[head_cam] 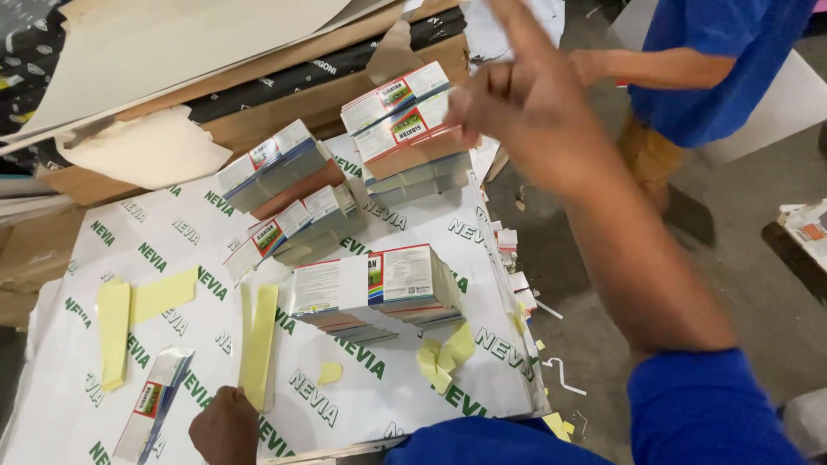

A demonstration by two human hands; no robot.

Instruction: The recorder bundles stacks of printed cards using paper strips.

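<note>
While the right hand (525, 103) is raised above the work surface, its index finger points up and away and the other fingers (482, 90) are curled loosely inward; it is blurred, and its fingertips lie at the edge of the tall stack of flat white cartons with red and green labels (409, 138), so whether they grip the topmost carton or merely touch it cannot be told. The left hand (226, 426) rests low at the near edge of the white sheet printed with green lettering (379, 387), knuckles up and fingers folded under, pressing on the lower end of a long pale yellow paper strip (258, 340); whether those fingers pinch the strip is hidden.

Two further carton stacks (284, 176) lie toppled to the left of the tall stack, and a low stack of flattened white cartons (375, 288) sits near the sheet's centre. Two other yellow strips (129, 310) lie at the left, crumpled yellow scraps (444, 353) lie just right of the centre stack, and a single flat carton in clear wrap (155, 405) lies beside the left hand. Brown cardboard sheets (284, 77) are piled behind. A second person in a blue shirt (715, 60) stands at upper right, well apart from the cartons.
</note>
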